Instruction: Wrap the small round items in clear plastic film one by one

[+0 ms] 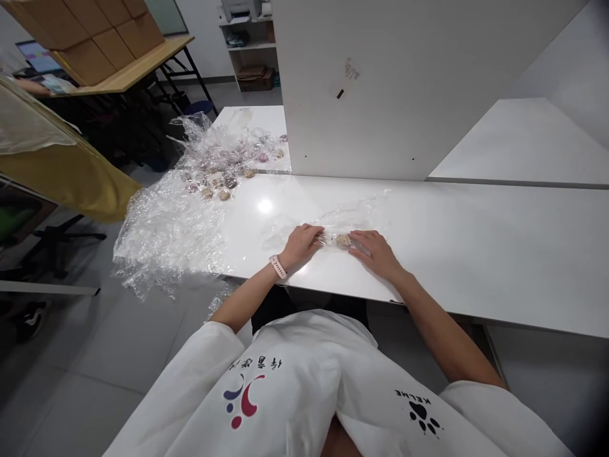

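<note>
A sheet of clear plastic film (354, 214) lies spread on the white table in front of me. On it, between my hands, sits a small roundish, speckled beige-brown lump (343, 241) with film around it. My left hand (303, 245), with a pale band at the wrist, has its fingers closed on the film left of the lump. My right hand (377, 252) curls at the lump's right side, its thumb and fingers gripping the wrapped film there. What lies under the left fingertips is hidden.
Left on the white table (499, 254), crumpled clear film (171, 222) spills over the edge. Several small wrapped lumps (224, 195) lie behind it. A tall white panel (361, 89) rises at the table's back. Cardboard boxes (95, 38) stand on a wooden desk, where part of another person's arm shows.
</note>
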The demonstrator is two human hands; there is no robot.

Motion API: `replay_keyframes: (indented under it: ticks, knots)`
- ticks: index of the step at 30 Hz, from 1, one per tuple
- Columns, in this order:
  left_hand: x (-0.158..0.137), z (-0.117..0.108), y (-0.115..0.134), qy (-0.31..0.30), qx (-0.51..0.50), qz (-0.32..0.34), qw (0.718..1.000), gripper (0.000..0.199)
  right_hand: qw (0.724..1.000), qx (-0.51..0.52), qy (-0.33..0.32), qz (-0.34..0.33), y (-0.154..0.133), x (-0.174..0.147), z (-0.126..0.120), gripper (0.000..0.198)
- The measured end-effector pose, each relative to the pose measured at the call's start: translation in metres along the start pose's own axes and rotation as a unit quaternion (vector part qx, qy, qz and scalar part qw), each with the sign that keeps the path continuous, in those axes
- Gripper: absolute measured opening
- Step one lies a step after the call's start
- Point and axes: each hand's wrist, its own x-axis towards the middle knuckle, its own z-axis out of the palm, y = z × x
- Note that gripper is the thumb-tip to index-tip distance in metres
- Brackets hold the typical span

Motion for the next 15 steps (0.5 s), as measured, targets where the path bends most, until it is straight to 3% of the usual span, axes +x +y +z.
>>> replay_keyframes:
  ticks: [3,6,9,11,13,15]
  knots:
    - [-0.009,-0.01,0.001,-0.008,-0.048,-0.043,0.998,0.025,0.998,0.034,0.018,0.046,-0.009,-0.006,-0.002,0.046]
    - [0.002,-0.021,0.004,-0.043,-0.081,-0.118,0.989,0.032,0.984,0.1,-0.021,0.149,-0.015,0.009,-0.007,0.042]
    - [0.018,-0.032,0.013,-0.021,0.03,-0.152,0.988,0.029,0.97,0.047,-0.019,0.236,-0.02,0.032,-0.009,0.033]
    - [0.016,-0.038,0.025,0.025,0.107,-0.11,0.988,0.022,0.974,-0.043,0.041,0.218,-0.023,0.038,-0.01,0.031]
    - [0.001,-0.04,0.037,0.033,0.128,-0.03,0.991,0.023,0.983,-0.087,0.081,0.138,-0.026,0.032,-0.012,0.034]
    - [-0.022,-0.036,0.043,-0.002,0.124,0.032,0.992,0.035,0.995,-0.069,0.053,0.049,-0.024,0.017,-0.012,0.038]
